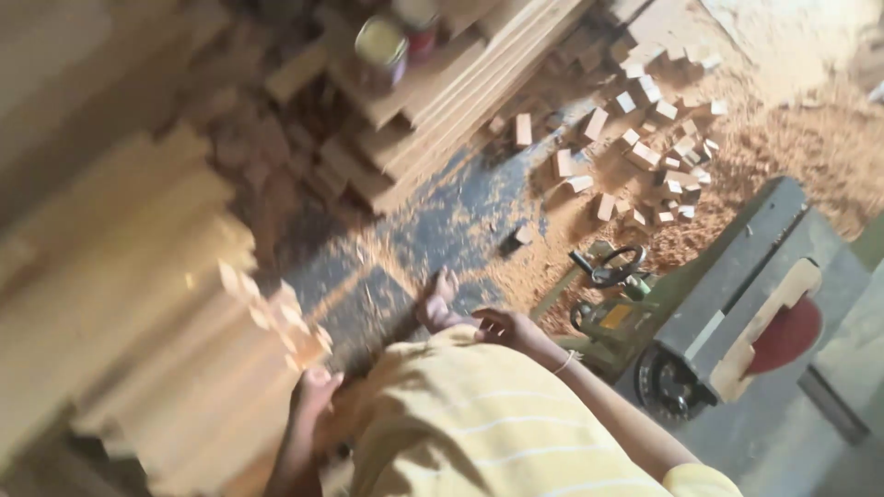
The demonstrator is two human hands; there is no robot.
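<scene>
The left hand has its fingers closed on the near end of a blurred bundle of pale wooden strips; a firm, level grip seems wise, while the right hand hangs loosely curled, empty.

Two hands show, the left hand and the right hand, along with two tins on one plank stack, one table saw with one hand wheel, and offcut blocks too many to count.
</scene>
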